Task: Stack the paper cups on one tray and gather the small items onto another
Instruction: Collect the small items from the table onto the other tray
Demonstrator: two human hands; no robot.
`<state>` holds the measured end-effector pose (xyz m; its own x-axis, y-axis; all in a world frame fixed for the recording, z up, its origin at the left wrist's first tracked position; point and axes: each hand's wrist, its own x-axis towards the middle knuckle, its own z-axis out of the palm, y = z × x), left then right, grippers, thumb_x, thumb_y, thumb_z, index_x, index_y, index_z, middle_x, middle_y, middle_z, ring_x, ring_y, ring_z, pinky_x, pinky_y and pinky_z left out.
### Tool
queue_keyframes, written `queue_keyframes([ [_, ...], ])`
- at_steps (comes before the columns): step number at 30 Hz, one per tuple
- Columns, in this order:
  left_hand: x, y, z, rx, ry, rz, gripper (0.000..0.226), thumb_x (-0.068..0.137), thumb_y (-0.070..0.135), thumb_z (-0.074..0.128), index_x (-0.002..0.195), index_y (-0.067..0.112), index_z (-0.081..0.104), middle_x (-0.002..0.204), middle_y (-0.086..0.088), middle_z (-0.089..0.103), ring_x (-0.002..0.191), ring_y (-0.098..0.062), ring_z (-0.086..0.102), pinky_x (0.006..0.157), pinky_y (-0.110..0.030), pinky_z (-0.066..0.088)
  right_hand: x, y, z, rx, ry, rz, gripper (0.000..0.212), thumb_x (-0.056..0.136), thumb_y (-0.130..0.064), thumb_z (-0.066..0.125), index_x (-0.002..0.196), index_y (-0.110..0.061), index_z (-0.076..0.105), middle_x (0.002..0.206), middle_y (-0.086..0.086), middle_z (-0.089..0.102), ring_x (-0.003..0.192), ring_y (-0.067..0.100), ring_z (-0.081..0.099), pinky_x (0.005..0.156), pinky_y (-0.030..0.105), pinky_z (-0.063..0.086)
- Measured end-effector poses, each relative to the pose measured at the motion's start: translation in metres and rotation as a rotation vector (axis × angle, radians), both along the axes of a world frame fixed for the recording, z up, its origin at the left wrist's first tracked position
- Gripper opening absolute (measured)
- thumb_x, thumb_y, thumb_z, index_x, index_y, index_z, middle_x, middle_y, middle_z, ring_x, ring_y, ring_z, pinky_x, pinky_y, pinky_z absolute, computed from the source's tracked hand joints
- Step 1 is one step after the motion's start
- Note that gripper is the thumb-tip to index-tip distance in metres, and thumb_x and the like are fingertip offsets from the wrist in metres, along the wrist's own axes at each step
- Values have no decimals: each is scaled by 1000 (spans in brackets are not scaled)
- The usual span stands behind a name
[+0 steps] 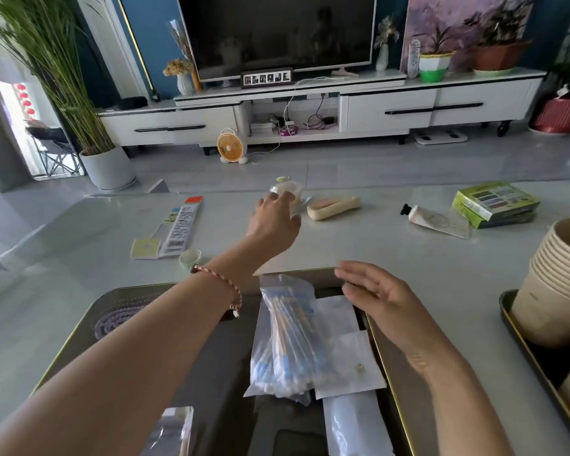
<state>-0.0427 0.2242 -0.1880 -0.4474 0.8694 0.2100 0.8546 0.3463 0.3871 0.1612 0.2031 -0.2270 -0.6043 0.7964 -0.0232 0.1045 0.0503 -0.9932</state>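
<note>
My left hand (273,222) reaches across the white table, its fingers on a small clear plastic packet (287,189) near the far edge; whether they grip it I cannot tell. My right hand (375,297) hovers open, holding nothing, over the far right corner of the dark gold-rimmed tray (79,327) in front of me. That tray holds a bag of cotton swabs (287,343), white sachets (349,363) and a purple beaded strand (119,317). A tall stack of paper cups (556,284) stands on a second dark tray (520,337) at the right.
Loose on the table lie a cream comb-like item (333,207), a white tube (435,220), green boxes (494,202), a long barcode packet (181,225), a yellow pad (145,248) and a tiny white cup (190,257). A TV stand and floor fan stand beyond.
</note>
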Motion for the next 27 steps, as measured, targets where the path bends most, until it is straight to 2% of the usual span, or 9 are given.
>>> queue_keyframes([
  [3,4,33,-4,-34,187,-202,40,93,19,46,133,13,45,139,-9,45,129,-29,37,103,-38,31,-7,3,-6,0,20,-60,29,90,-16,58,112,-34,60,111,-17,66,96,-19,57,72,-2,43],
  [5,4,55,-14,-145,220,-267,43,95,22,42,138,15,38,144,-8,39,133,-27,32,107,-37,27,-9,4,-9,-11,33,-99,26,89,-16,59,108,-35,61,108,-17,68,96,-17,57,73,-4,42],
  [8,2,77,-34,-271,185,-233,47,96,26,41,140,12,31,145,-11,34,134,-31,31,107,-40,28,-10,6,-9,-46,49,-106,24,89,-18,60,108,-32,63,103,-18,69,93,-16,59,68,-6,40],
  [14,5,82,-22,-227,202,-182,33,90,18,51,120,4,49,124,-17,48,112,-35,49,88,-38,41,-10,8,-6,-99,51,-114,22,87,-18,61,107,-28,64,101,-14,72,91,-14,61,68,-5,41],
  [16,9,64,-13,-141,97,-188,30,87,17,54,114,3,54,114,-16,53,103,-34,54,82,-36,45,-9,6,-3,-114,63,-117,20,87,-18,62,105,-26,66,101,-12,72,89,-13,62,69,-3,43],
  [18,14,36,-2,-39,-71,-183,26,86,15,55,110,5,57,104,-11,53,92,-32,57,79,-36,51,-9,5,0,-136,80,-147,17,85,-22,62,101,-26,68,100,-11,72,87,-11,63,73,7,45],
  [20,19,-6,9,17,-170,-180,22,85,16,58,106,10,58,103,-8,57,88,-29,60,75,-36,54,-11,5,1,-134,83,-192,13,88,-27,59,95,-25,69,93,-13,73,90,-6,63,77,13,42],
  [24,25,-90,18,27,-97,-162,12,78,25,65,86,19,57,90,3,57,75,-16,53,60,-17,38,-16,3,2,-143,103,-291,22,95,-32,47,89,-22,66,91,-3,74,90,4,61,85,22,43],
  [27,31,-134,23,-47,-81,-72,15,77,32,63,82,18,59,78,6,57,63,-10,50,54,-23,38,-15,0,2,-130,91,-295,22,95,-31,46,86,-22,64,92,-1,74,89,6,61,87,25,43],
])
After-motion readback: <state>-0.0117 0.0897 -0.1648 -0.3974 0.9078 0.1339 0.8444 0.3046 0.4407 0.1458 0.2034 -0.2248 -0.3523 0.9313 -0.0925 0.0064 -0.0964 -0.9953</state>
